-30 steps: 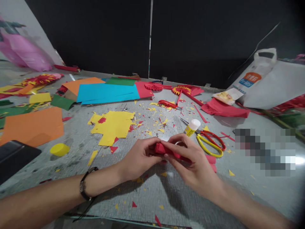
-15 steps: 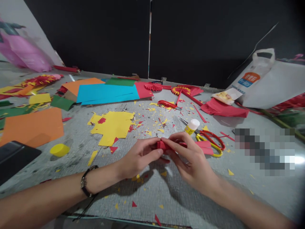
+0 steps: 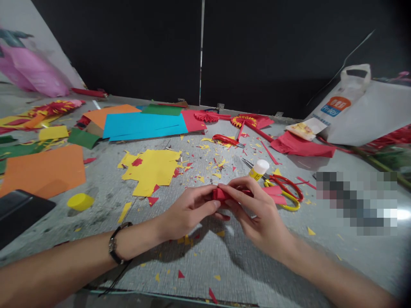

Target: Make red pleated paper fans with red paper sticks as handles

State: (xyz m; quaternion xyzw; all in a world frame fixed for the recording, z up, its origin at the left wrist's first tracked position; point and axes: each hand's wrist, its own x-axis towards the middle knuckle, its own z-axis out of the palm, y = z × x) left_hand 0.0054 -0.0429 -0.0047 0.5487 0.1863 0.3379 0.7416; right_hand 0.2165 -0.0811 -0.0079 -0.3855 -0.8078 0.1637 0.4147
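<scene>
Between my two hands is a folded strip of red paper (image 3: 221,194), its loose end poking out to the right past my fingers. My left hand (image 3: 189,211) pinches the strip's left end between thumb and fingers. From the other side my right hand (image 3: 258,209) grips the same strip with its fingertips, and part of the paper is hidden behind them. Just beyond my right hand stand a glue stick (image 3: 259,169) with a white top and scissors (image 3: 285,192) with red and yellow handles.
Yellow paper (image 3: 154,169) lies ahead among scattered scraps. Blue sheets (image 3: 144,126), orange paper (image 3: 45,169), a yellow cap (image 3: 80,202) and a dark device (image 3: 24,216) are to the left. Red-handled scissors (image 3: 226,140), red paper (image 3: 300,145) and a white bag (image 3: 359,107) sit farther back and right.
Both hands stay nearly in place on the red paper. The strip and my right fingers have shifted very slightly; the things around them look unchanged.
</scene>
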